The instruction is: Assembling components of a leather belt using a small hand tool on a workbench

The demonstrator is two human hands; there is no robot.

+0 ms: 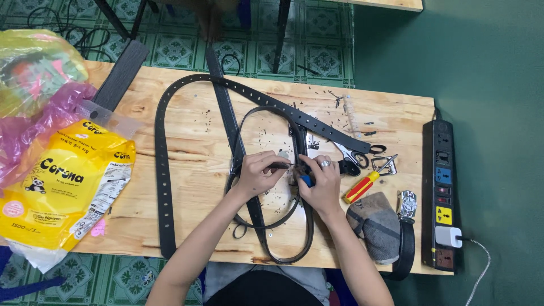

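Observation:
On a pale wooden table (187, 153), several black leather belts (162, 170) with punched holes lie looped and crossed. My left hand (256, 173) pinches a belt strap near the table's middle. My right hand (323, 182), wearing a ring, grips a small blue-handled tool (306, 181) pressed against the same strap. Both hands touch at the fingertips over the belt. Tiny black leather scraps lie scattered around them.
Scissors (351, 156), a metal buckle (385, 165) and a red-and-yellow screwdriver (361, 187) lie right of my hands. Further right are a grey cloth (375, 224), a wristwatch (407, 205) and a black power strip (440, 192) with a white charger. Yellow and pink plastic bags (65, 181) crowd the left edge.

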